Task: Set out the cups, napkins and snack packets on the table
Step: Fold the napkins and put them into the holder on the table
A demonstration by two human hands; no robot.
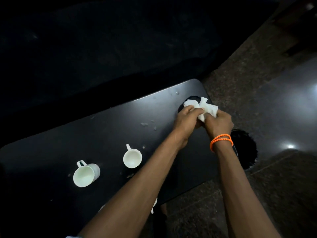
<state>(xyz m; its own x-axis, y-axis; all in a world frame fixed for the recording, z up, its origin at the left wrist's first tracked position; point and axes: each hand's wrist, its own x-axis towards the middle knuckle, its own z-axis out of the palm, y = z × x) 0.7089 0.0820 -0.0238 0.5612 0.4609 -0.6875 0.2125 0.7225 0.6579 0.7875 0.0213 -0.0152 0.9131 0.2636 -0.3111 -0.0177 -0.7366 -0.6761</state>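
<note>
Here, left hand (186,120), right hand (219,124), both gripping white napkins (205,106), dark table (103,134)

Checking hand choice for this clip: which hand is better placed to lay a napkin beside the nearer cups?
Probably left. Both hands grip the napkins, but the left hand is on the side toward the cups; the right hand would have to cross over it.

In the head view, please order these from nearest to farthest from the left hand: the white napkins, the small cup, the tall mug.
1. White napkins: held by left hand and right hand.
2. Small cup: table centre.
3. Tall mug: farther left.
</note>
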